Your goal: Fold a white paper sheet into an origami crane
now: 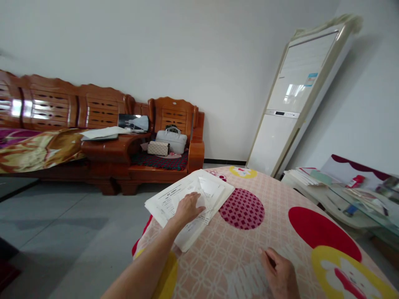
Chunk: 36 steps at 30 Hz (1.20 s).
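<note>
A stack of printed papers point(190, 236) lies at the far left edge of a round table. On top of it sits a smaller folded, partly see-through sheet point(212, 189). My left hand point(188, 207) rests on the papers with its fingers stretched out and thumb apart. Close to the table's near side, my right hand point(280, 272) is curled, thumb and forefinger near each other. A pale, streaky see-through film point(246, 282) lies beside and partly behind it. What the right fingers hold, if anything, is hidden.
A patterned tablecloth point(215, 257) covers the table. Beyond stands a wooden sofa point(196, 155) with a grey handbag point(177, 141) and a quilted purse point(158, 148). A tall white air conditioner point(274, 137) is at the back right, near a glass-topped side table point(368, 216) bearing papers.
</note>
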Motion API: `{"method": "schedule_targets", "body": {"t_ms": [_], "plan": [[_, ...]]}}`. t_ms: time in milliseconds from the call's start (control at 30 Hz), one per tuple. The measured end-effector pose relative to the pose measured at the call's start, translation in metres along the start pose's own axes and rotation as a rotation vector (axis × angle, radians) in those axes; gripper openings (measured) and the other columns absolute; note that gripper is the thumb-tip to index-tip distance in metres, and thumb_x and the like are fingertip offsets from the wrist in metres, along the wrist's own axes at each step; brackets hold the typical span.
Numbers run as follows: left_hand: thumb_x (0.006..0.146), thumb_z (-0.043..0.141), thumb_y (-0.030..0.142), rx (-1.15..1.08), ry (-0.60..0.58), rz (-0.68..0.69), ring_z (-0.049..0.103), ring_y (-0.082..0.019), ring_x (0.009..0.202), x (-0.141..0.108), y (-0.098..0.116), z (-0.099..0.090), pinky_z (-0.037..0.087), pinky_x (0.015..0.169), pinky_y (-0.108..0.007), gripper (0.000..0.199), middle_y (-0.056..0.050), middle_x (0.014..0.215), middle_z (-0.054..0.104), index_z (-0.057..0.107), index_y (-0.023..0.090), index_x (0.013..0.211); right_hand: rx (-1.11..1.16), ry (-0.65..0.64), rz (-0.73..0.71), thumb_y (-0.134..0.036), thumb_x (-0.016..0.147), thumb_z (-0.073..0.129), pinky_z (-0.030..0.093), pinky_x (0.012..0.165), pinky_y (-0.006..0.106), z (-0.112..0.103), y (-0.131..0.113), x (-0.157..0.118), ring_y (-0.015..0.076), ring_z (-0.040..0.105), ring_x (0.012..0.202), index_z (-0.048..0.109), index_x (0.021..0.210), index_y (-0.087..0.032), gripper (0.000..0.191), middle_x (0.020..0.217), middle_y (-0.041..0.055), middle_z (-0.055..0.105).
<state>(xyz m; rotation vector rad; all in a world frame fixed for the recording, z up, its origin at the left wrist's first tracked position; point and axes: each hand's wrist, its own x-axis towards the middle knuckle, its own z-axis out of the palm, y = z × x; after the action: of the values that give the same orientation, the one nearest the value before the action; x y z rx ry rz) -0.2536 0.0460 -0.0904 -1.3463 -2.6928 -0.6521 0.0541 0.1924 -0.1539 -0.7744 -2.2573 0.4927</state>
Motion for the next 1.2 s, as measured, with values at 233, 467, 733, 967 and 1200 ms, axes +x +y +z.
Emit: {"method": "schedule_targets", "body": {"t_ms": [233, 467, 733, 967, 1200], "plan": [[0.084, 0.063, 0.034, 0.071, -0.025, 0.064, 0.052, -0.026, 0.122, 0.010, 0.016, 0.008, 0.041, 0.102, -0.035, 0.043, -0.013, 0.133, 0.055, 0.056, 0.017, 0.123, 0.016, -0.027, 0.050, -0.051, 0.088, 0.044, 0.033, 0.043, 0.020, 0.005, 0.004, -0.001, 0.0101, 0.038, 0.042, 0.046, 0.053, -0.019, 0.047, 0.046, -0.0045, 0.035], [0.079, 0.065, 0.034, 0.132, 0.009, 0.089, 0.048, -0.033, 0.117, 0.044, 0.063, 0.026, 0.043, 0.096, -0.043, 0.043, -0.019, 0.121, 0.054, 0.053, 0.010, 0.113, 0.030, -0.019, 0.089, -0.052, 0.088, 0.042, 0.033, 0.046, 0.021, 0.004, -0.005, -0.001, 0.0108, 0.036, 0.045, 0.043, 0.054, -0.020, 0.047, 0.049, -0.0043, 0.032], [0.081, 0.046, 0.006, 0.145, 0.023, 0.072, 0.054, -0.027, 0.101, 0.053, 0.078, 0.023, 0.049, 0.078, -0.036, 0.023, -0.015, 0.106, 0.055, 0.055, 0.014, 0.101, 0.025, -0.001, 0.072, -0.050, 0.089, 0.041, 0.033, 0.047, 0.022, 0.005, -0.009, -0.001, 0.0115, 0.037, 0.046, 0.044, 0.055, -0.020, 0.046, 0.049, -0.0040, 0.035], [0.088, 0.042, 0.012, 0.085, 0.173, 0.073, 0.056, -0.022, 0.099, 0.055, 0.084, -0.006, 0.046, 0.072, -0.030, 0.015, -0.009, 0.106, 0.056, 0.053, 0.018, 0.097, 0.029, -0.072, 0.039, -0.048, 0.089, 0.045, 0.035, 0.046, 0.020, 0.003, -0.003, -0.001, 0.0107, 0.039, 0.045, 0.048, 0.057, -0.019, 0.043, 0.048, -0.0039, 0.040], [0.083, 0.048, 0.012, -0.332, 0.509, 0.177, 0.053, -0.012, 0.068, 0.027, 0.107, -0.042, 0.042, 0.066, -0.025, 0.009, -0.002, 0.081, 0.056, 0.047, 0.019, 0.076, 0.185, -0.031, 0.168, -0.055, 0.086, 0.048, 0.037, 0.046, 0.020, -0.002, -0.008, 0.001, 0.0113, 0.044, 0.045, 0.050, 0.055, -0.018, 0.048, 0.046, -0.0036, 0.042]]}}
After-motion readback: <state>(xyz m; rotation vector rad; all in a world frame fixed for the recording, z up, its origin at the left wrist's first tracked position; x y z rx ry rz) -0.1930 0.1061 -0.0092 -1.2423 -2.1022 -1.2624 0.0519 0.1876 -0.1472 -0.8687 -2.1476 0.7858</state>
